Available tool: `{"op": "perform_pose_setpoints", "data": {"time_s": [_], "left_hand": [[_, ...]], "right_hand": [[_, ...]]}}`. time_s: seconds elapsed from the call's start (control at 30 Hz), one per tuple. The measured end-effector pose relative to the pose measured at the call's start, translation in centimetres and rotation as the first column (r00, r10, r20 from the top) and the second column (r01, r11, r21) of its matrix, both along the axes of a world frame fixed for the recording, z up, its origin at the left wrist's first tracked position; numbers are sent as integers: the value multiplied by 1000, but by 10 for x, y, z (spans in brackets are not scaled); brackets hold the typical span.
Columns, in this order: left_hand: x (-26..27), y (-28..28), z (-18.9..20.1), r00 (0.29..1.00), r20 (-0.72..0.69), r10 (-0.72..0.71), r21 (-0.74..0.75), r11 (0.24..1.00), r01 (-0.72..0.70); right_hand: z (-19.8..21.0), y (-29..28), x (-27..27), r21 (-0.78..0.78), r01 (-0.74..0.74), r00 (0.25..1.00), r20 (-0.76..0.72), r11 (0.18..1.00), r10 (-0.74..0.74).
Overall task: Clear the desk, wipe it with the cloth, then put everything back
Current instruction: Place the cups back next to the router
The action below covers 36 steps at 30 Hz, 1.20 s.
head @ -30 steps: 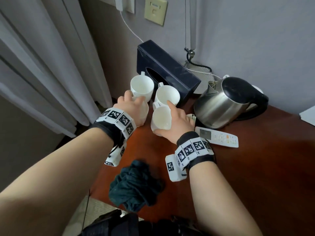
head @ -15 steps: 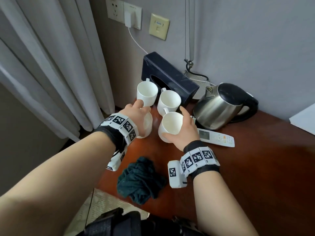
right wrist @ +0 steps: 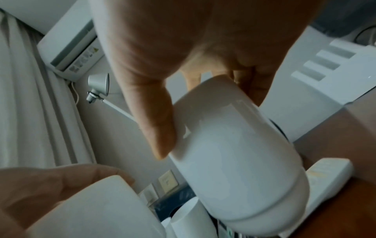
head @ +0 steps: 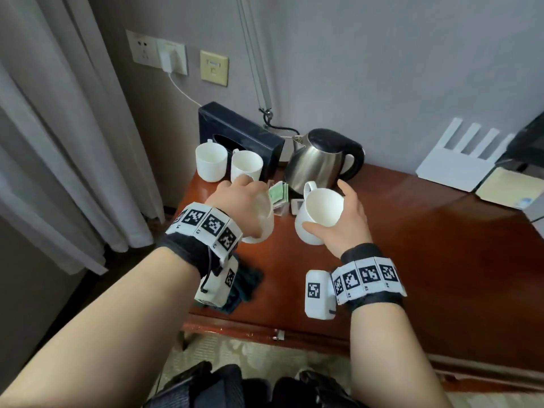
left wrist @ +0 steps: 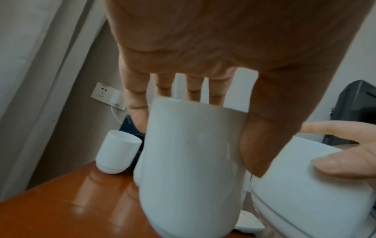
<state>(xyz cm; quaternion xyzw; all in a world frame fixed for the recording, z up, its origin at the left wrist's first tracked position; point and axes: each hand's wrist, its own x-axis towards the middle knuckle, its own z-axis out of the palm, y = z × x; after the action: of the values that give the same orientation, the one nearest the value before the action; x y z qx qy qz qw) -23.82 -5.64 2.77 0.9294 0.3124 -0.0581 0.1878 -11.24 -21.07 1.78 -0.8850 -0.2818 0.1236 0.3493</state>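
Note:
My left hand (head: 235, 198) grips a white mug (head: 263, 222) from above, fingers curled over its rim; the left wrist view shows this mug (left wrist: 191, 169) lifted off the red-brown desk (head: 412, 260). In my right hand (head: 348, 216) a second white mug (head: 319, 214) is held by its side, tilted with its handle pointing away, and it shows again in the right wrist view (right wrist: 234, 161). Two more white mugs (head: 211, 161) (head: 246, 166) stand at the desk's back left. The dark cloth (head: 248, 282) lies crumpled near the front edge, partly hidden by my left wrist.
A dark tissue box (head: 238, 134) and a steel kettle (head: 318, 159) stand at the back by the wall. Green tea packets (head: 278, 195) and a white remote (right wrist: 329, 177) lie between the held mugs. A white router (head: 462, 160) and a notepad box (head: 506, 187) sit far right.
Both hands have lifted their mugs off the desk and drawn them back and apart. The tea packets between them have come into sight. The two rear mugs have not moved.

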Motion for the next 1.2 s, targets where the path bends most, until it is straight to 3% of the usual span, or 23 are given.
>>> {"op": "perform_pose_setpoints", "data": {"time_s": [0.2,0.43,0.7,0.9,1.2], "left_hand": [[36,-61,21,995,75,-65,0,998,65],[127,-176,22,985,103,-138,52,990,133],[225,-302,16,973,115,-200,-23,979,204],[272,-340,22,973,99,-208,-3,978,209],[364,-348,28,952,100,-288,-4,957,290]], "right_hand": [[5,-65,28,84,104,994,12,991,-105],[6,-187,100,87,195,979,45,977,-199],[12,-316,193,58,226,969,92,972,-230],[16,-353,238,76,223,973,49,972,-227],[19,-367,310,53,278,959,37,959,-280]]}}
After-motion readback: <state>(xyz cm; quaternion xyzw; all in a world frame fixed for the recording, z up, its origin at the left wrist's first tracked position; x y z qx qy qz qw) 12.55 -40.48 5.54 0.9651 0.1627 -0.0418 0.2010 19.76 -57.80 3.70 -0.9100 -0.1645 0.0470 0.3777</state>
